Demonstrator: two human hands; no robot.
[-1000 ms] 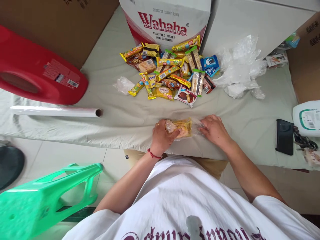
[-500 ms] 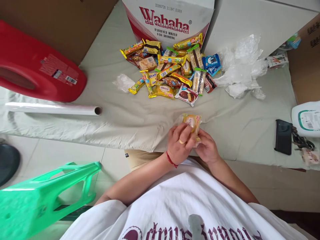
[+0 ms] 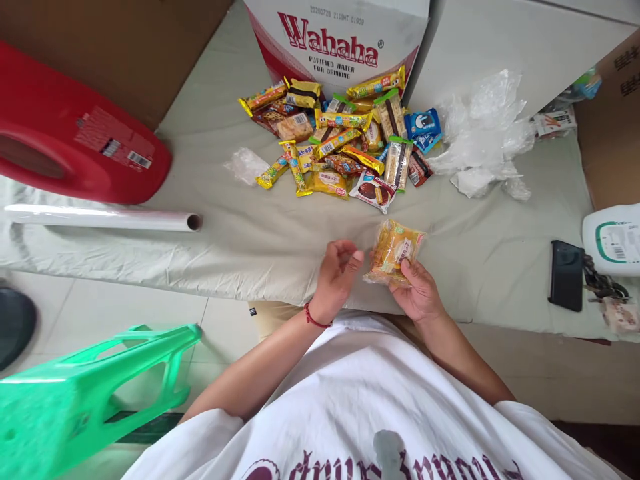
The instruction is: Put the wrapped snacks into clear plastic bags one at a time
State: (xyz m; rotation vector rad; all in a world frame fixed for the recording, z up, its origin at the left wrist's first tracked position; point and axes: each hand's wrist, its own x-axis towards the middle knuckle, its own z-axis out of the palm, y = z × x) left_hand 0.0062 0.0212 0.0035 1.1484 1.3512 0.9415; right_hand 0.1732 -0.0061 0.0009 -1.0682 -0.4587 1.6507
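Yellow snack packet (image 3: 395, 247) is pinched by the right hand (image 3: 421, 291) alone; left hand (image 3: 336, 275) is part-open, apparently empty. A loosened thumb could cause a drop.

The snack packet (image 3: 391, 248) is glossy, crinkled plastic film, the table cover (image 3: 260, 233) matt, creased cloth.
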